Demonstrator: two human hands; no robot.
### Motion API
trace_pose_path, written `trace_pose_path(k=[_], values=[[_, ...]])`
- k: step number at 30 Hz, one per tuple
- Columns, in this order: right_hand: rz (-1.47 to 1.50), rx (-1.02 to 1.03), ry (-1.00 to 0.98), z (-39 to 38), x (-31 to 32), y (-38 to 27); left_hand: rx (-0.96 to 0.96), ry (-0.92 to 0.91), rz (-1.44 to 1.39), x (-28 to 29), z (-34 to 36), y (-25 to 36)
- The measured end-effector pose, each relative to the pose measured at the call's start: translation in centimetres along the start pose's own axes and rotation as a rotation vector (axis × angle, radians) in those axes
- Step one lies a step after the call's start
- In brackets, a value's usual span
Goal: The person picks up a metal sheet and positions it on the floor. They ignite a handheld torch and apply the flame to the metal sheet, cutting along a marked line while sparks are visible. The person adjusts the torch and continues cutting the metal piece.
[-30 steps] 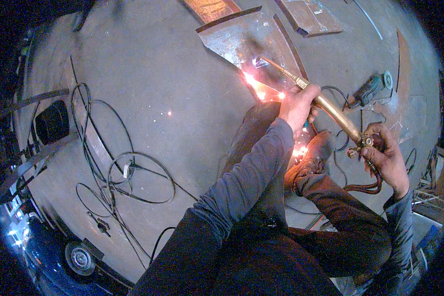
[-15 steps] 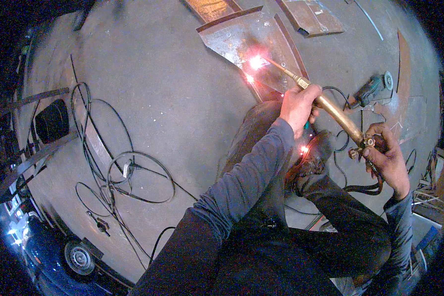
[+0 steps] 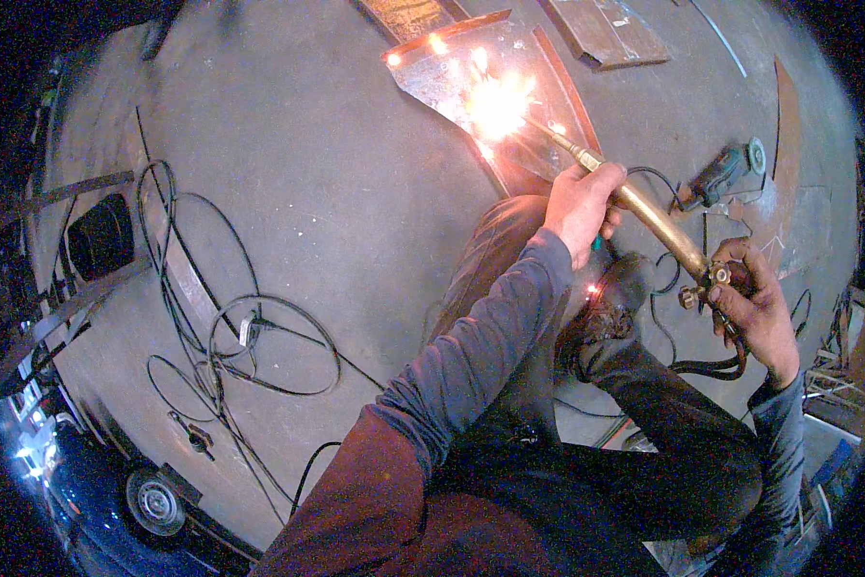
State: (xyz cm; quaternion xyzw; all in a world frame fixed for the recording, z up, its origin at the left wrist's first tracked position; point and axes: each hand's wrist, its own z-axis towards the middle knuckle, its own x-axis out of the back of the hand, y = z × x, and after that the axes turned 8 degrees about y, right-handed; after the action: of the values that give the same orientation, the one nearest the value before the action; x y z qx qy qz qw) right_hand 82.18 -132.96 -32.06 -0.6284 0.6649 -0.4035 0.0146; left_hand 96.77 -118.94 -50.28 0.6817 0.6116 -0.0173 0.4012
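Note:
A brass gas torch (image 3: pixel 659 219) slants from the right up toward a rusty metal plate with raised edges (image 3: pixel 432 72). My left hand (image 3: pixel 584 207) is wrapped round the torch's front part. Farther back, my right hand (image 3: pixel 758 298) grips the valve end, its fingers and thumb at the brass knobs. Dark hoses (image 3: pixel 721 368) run down from that end. At the tip burns a bright white-orange glare (image 3: pixel 500 104), throwing sparks over the plate and hiding the surface under it. Something small and green (image 3: pixel 598 243) shows below my left hand.
An angle grinder (image 3: pixel 726 175) lies right of the torch. Another steel piece (image 3: pixel 610 34) sits beyond the plate. Coiled black cables (image 3: pixel 216 361) spread over the floor at left. My boot (image 3: pixel 610 322) is under the torch, near a glowing spark.
The glare at the torch tip has grown much larger and brighter, and sparks now reach the plate's far edge. Both hands keep nearly the same place and grip.

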Motion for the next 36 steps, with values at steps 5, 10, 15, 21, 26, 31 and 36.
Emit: trace_pose_path(k=[5,10,15,21,26,31,36], values=[[-0.001,0.000,-0.020,0.21,-0.12,0.11,-0.015,0.043,-0.054,-0.05,-0.23,0.06],[0.001,0.016,-0.023,0.03,0.15,0.09,-0.006,0.040,-0.048,-0.30,-0.12,0.00],[-0.008,0.019,-0.057,0.15,0.45,0.14,-0.030,0.044,-0.002,-0.18,-0.28,0.12],[0.000,0.032,-0.050,0.37,0.32,0.57,-0.022,0.034,-0.025,0.09,-0.11,-0.25],[-0.021,0.020,-0.051,0.24,0.35,0.20,-0.018,0.028,-0.016,0.15,0.31,-0.40],[0.001,0.033,-0.047,0.41,0.36,0.54,-0.039,0.050,-0.024,-0.20,-0.04,-0.21],[-0.008,0.026,-0.046,0.43,0.29,0.45,-0.043,0.027,-0.027,0.09,0.01,-0.31]])
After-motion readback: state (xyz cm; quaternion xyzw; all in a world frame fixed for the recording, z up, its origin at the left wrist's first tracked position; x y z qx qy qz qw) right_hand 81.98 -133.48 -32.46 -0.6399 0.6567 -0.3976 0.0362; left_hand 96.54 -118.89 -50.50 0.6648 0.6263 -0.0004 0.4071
